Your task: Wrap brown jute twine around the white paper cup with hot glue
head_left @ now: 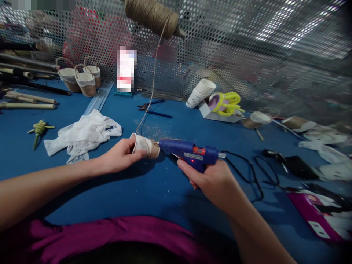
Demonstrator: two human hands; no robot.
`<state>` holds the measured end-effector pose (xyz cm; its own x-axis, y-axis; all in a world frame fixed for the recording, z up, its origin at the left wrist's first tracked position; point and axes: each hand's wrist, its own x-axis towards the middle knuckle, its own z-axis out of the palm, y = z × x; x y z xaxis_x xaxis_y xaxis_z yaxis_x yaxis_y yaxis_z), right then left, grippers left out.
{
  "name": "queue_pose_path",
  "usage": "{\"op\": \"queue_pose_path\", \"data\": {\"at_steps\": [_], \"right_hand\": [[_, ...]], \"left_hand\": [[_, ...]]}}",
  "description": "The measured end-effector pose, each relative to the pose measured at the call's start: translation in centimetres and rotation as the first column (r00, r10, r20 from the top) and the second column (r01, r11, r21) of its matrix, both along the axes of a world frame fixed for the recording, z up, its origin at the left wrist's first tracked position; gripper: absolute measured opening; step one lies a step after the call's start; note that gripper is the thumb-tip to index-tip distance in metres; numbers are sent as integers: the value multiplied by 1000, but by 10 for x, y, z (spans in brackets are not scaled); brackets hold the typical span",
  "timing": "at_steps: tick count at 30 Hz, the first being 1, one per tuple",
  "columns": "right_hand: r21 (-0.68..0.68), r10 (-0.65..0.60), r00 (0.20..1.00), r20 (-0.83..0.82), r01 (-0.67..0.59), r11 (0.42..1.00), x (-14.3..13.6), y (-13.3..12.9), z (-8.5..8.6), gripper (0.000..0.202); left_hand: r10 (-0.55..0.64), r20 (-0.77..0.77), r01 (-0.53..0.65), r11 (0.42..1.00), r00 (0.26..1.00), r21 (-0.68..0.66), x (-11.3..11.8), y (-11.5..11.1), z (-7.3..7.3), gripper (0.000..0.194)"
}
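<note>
My left hand [123,156] is closed around a white paper cup [141,145] lying tilted on its side, its rim toward the left. Brown twine is wound around the cup's base end, and a strand [154,80] runs up from it to a large twine spool [152,16]. In my right hand [211,179] is a blue glue gun [189,152] with a small red light lit. The gun's nozzle points left and meets or nearly meets the twine-wrapped part of the cup; exact contact is unclear.
White lace [85,132] lies left of the cup. Pliers [155,109], stacked cups [200,93] and yellow scissors [227,103] are behind. Several small twine baskets [86,84] stand back left beside a phone [125,69]. A black cord [255,172] curls at right near a purple packet [310,216].
</note>
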<state>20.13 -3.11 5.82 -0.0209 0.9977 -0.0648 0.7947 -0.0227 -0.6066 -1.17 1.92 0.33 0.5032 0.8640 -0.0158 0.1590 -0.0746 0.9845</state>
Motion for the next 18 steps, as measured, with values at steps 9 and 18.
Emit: {"op": "queue_pose_path", "data": {"at_steps": [9,18], "right_hand": [[161,188,970,155,-212,964,13,-1,-10,20],[351,280,695,662,-618,703,19,-1,-14,28]], "left_hand": [[-26,-7,26,997,1000,67,-1,-1,-1,32],[-40,-40,41,999,998,6,-2,1,2,33]]}}
